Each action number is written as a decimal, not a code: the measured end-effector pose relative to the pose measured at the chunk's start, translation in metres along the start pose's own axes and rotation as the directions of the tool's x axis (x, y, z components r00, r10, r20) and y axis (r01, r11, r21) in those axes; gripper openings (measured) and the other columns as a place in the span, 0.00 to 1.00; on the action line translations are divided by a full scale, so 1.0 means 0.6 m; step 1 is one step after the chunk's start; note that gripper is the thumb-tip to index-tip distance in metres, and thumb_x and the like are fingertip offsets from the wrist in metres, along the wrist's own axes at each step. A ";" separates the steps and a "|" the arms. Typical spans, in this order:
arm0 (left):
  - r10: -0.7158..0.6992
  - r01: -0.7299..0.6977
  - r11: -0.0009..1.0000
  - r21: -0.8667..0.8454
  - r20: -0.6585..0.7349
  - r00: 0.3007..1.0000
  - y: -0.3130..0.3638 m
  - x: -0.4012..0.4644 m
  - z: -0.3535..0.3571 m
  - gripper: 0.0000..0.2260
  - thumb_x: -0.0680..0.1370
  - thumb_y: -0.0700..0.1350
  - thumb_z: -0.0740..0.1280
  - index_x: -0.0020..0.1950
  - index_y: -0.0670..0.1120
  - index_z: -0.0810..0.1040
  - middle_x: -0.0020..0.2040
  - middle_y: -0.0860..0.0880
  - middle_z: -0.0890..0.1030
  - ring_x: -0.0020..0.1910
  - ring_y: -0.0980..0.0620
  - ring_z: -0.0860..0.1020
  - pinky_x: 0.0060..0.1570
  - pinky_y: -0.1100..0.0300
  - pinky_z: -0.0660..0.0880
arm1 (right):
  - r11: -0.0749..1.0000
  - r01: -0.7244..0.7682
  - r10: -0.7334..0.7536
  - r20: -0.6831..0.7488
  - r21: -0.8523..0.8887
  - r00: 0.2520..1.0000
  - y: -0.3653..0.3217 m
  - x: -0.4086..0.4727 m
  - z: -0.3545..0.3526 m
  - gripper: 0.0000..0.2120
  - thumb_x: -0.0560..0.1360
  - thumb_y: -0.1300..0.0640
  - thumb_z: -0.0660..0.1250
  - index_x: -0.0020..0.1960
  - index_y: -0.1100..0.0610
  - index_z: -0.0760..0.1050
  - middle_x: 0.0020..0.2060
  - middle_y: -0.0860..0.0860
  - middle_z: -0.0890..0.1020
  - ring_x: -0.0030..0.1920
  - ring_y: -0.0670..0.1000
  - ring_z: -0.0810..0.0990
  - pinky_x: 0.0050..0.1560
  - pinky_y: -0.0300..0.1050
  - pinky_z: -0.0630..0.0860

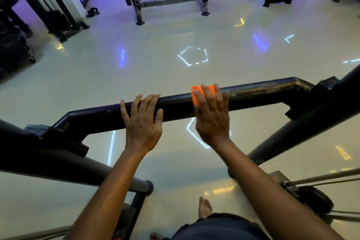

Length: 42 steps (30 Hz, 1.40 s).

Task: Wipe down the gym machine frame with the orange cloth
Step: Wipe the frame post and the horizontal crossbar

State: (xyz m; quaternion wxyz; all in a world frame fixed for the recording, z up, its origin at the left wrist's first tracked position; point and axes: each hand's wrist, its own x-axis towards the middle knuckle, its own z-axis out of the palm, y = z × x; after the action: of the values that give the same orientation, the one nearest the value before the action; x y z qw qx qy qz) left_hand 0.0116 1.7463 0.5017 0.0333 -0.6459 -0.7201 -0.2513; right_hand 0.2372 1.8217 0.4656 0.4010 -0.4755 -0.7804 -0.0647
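Fingers [209, 93] flat on orange cloth [196, 93]

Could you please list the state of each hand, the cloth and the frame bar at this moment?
left hand: rests on the bar, fingers hooked over its top, holding no cloth.
right hand: presses the cloth flat on the bar, fingers straight.
orange cloth: bunched under the right fingers, on top of the bar.
frame bar: horizontal, paint worn and chipped towards its right end.
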 end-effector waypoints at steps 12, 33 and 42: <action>0.069 -0.071 0.995 0.070 0.026 0.997 0.003 -0.006 -0.003 0.26 0.86 0.45 0.61 0.85 0.54 0.65 0.83 0.55 0.67 0.82 0.46 0.65 0.81 0.36 0.53 | 0.992 0.095 -0.096 0.012 0.078 0.995 -0.026 -0.018 0.034 0.29 0.87 0.58 0.64 0.86 0.58 0.61 0.86 0.58 0.61 0.86 0.67 0.53 0.85 0.69 0.53; 0.189 -0.179 0.973 -0.148 0.056 0.980 -0.067 0.014 -0.050 0.20 0.85 0.45 0.60 0.77 0.48 0.74 0.72 0.48 0.79 0.71 0.47 0.75 0.75 0.47 0.66 | 0.973 -0.130 0.123 0.048 0.190 0.991 -0.186 -0.028 0.070 0.30 0.88 0.61 0.61 0.87 0.60 0.57 0.88 0.55 0.55 0.87 0.68 0.39 0.85 0.69 0.44; 0.264 -0.254 0.956 -0.146 0.052 0.963 -0.086 0.011 -0.043 0.20 0.87 0.46 0.61 0.79 0.46 0.72 0.73 0.47 0.77 0.72 0.45 0.74 0.77 0.45 0.65 | 0.974 -0.221 0.216 -0.091 -0.055 0.972 -0.109 -0.034 0.044 0.32 0.87 0.58 0.64 0.88 0.56 0.56 0.88 0.58 0.55 0.87 0.67 0.46 0.85 0.71 0.49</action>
State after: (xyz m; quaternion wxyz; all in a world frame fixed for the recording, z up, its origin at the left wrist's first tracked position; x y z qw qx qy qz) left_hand -0.0453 1.7398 0.5100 -0.0045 -0.7439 -0.6109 -0.2707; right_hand 0.1750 1.7854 0.4523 0.4226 -0.5682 -0.7031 -0.0656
